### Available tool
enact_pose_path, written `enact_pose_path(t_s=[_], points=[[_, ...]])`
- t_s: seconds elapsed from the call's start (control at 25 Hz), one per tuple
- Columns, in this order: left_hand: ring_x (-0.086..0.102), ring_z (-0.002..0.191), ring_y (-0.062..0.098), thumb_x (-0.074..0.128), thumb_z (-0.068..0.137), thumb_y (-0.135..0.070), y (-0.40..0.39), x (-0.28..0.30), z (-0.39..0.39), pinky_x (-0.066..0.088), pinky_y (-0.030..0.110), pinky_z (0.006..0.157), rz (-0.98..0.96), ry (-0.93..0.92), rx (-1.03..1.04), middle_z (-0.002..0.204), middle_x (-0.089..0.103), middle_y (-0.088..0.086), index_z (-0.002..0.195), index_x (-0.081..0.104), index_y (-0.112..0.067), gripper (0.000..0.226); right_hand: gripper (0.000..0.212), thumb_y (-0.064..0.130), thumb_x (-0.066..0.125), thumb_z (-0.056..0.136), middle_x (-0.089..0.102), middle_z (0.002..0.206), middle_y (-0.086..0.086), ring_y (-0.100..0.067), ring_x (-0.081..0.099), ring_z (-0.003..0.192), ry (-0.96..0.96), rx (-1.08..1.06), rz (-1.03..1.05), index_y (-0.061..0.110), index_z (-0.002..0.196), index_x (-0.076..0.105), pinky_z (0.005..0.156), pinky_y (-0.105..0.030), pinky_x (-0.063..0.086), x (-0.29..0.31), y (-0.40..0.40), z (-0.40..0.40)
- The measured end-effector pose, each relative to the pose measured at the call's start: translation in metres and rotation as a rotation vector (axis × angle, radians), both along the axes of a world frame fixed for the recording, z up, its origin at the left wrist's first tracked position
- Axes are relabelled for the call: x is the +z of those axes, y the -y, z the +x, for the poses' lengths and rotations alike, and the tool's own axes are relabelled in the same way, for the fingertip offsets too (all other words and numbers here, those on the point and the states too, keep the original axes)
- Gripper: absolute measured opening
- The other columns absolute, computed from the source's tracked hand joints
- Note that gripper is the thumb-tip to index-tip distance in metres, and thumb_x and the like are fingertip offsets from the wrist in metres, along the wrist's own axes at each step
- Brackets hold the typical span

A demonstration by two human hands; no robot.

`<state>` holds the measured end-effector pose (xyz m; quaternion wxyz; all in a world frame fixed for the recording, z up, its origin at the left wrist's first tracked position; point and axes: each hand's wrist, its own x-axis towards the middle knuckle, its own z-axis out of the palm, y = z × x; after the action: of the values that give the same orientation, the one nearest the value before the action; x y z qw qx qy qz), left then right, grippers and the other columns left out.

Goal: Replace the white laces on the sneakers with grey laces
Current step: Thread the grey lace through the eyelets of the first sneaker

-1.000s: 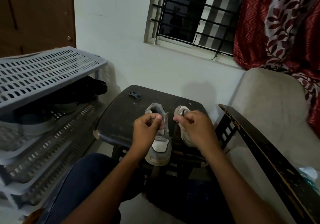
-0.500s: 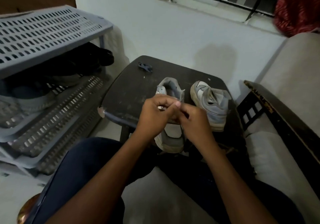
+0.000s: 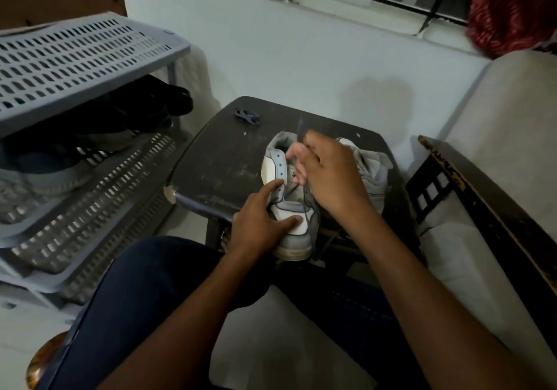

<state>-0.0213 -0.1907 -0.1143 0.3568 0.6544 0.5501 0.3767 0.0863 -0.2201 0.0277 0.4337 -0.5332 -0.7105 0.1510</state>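
The near sneaker [image 3: 275, 163], grey and white, stands on the dark table [image 3: 217, 160] with its toe toward me and a grey lace [image 3: 301, 206] crossing its lower eyelets. My left hand [image 3: 259, 224] holds this sneaker at its left side, index finger along the eyelet row and thumb over the toe. Above the tongue, my right hand [image 3: 328, 175] pinches the grey lace, whose end sticks up past the fingers. The other sneaker [image 3: 375, 175] lies just behind my right hand. A bundled grey lace [image 3: 247, 116] sits at the table's far left.
A grey plastic shoe rack [image 3: 75, 67] with dark shoes on its shelves stands at the left. A sofa [image 3: 500, 154] with a dark wooden armrest [image 3: 470, 196] is at the right. A white wall with a barred window lies beyond the table.
The view has tilted down. My hands have parted: the left dropped onto the near sneaker's side, and the right rose with the grey lace above the tongue.
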Motion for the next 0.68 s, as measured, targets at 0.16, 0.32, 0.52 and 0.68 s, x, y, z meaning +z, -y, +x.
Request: enact_pose_path(t_s=[0.16,0.32,0.52,0.68], points=[[0.057,0.115,0.017,0.077,0.067,-0.058,0.004,0.000,0.000,0.045,0.047,0.101,0.009,-0.025,0.012,0.126,0.056,-0.006,0.133,0.038,-0.057,0.077,0.021,0.016,0.046,0.100,0.048,0.052,0.008,-0.007,0.049,0.046,-0.170,-0.012,0.310,0.019,0.083,0.057,0.051,-0.031,0.053,0.090,0.034,-0.004],[0.057,0.113,0.020,0.078,0.072,-0.052,0.007,0.005,-0.001,0.046,0.045,0.100,-0.007,-0.042,0.011,0.120,0.056,-0.001,0.139,0.039,-0.051,0.077,0.021,0.020,0.041,0.102,0.052,0.060,0.007,-0.014,0.054,0.050,-0.145,0.040,0.428,0.012,0.093,0.058,0.054,-0.035,0.056,0.161,0.064,0.007],[0.062,0.100,0.016,0.071,0.085,-0.037,0.030,0.013,-0.010,0.046,0.027,0.082,-0.033,-0.006,0.129,0.114,0.067,0.003,0.127,0.060,-0.022,0.045,0.023,0.015,0.045,0.101,0.055,0.062,0.002,-0.009,0.052,0.047,-0.119,-0.009,0.200,0.014,0.085,0.061,0.045,-0.026,0.051,0.158,0.101,0.006],[0.067,0.068,0.009,0.069,0.090,-0.020,0.064,0.041,-0.029,0.056,0.025,0.066,-0.282,0.065,-0.011,0.092,0.072,0.007,0.112,0.069,-0.010,0.025,0.025,0.016,0.048,0.100,0.058,0.061,0.001,-0.014,0.052,0.047,-0.120,-0.131,-0.119,0.015,0.081,0.065,0.042,-0.028,0.044,0.076,0.109,0.021]])
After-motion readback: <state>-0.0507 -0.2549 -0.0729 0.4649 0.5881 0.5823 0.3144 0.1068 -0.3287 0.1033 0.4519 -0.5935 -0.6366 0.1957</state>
